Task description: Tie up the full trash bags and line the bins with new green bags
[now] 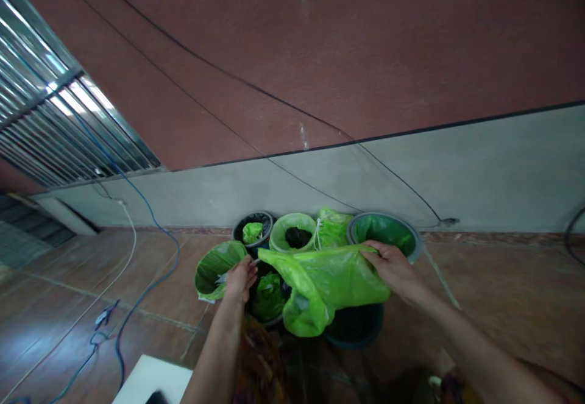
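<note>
Against the far wall, down on the brown floor, stands a tight cluster of pots, and the person leans over them with a green bag stretched between both hands. It hangs in the air above the near pots, its top edge pulled nearly level and its slack belly sagging toward a dark pot underneath. The left hand has its fingers closed together on the bag's left end, where a bit of white string shows. The right hand has its fingers curled over and clamped on the right end of the same edge. I would judge the bag to be thin plastic film: very light, limp, a little slippery and easy to tear if tugged hard, so the rim or the string is the place to grip it, not the loose middle. Left of it a lined pot tips toward the person. Farther back sit a black pot, a pale pot, a tied bag and a grey pot. A blue cable and a white cable trail across the floor at the left.
</note>
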The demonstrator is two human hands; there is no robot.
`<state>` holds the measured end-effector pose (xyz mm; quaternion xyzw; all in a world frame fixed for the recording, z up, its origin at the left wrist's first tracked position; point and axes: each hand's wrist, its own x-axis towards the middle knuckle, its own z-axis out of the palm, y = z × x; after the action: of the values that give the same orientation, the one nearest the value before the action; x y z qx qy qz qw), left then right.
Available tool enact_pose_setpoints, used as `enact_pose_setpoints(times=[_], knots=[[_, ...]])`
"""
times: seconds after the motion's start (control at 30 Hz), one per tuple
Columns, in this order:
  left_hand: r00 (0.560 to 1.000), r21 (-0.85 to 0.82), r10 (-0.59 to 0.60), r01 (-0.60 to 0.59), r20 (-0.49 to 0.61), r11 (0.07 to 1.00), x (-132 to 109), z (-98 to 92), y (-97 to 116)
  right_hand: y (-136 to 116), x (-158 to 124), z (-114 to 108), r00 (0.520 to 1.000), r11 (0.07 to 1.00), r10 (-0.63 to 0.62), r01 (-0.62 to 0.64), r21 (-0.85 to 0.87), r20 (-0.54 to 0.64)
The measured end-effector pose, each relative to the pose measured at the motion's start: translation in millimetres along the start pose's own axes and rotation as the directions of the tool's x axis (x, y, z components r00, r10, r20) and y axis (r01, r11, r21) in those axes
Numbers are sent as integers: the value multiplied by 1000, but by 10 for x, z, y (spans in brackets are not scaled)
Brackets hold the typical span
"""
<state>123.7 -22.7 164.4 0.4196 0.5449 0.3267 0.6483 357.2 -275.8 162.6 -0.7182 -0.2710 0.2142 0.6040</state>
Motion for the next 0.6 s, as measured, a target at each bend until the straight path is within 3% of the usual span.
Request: enact_pose_setpoints(times=[0.1,0.2,0.27,0.33,0.43,0.5,0.6], knots=[[959,147,282,-274,-35,950,-367,206,-331,39,-34,205,997,998,-56,57,-23,47],[864,373,498,-487,73,790,-670,402,-717,68,-84,365,986,991,-125,129,-29,112],[836,543,529,-514,145,664,-728,487,-912,63,-141,434,972,989,-141,145,-8,190],[840,657,506,-496,196,568,-673,527,-1026,37,-211,476,946,990,-137,135,29,293],[840,711,491,-491,233,504,-493,503,-1046,0,-275,477,904,991,-135,116,72,405],[830,714,506,-501,235,490,-371,439,-979,5,-246,417,924,991,-133,117,64,359],[823,695,524,-509,220,508,-207,301,-819,50,-94,228,990,997,-65,59,52,124]])
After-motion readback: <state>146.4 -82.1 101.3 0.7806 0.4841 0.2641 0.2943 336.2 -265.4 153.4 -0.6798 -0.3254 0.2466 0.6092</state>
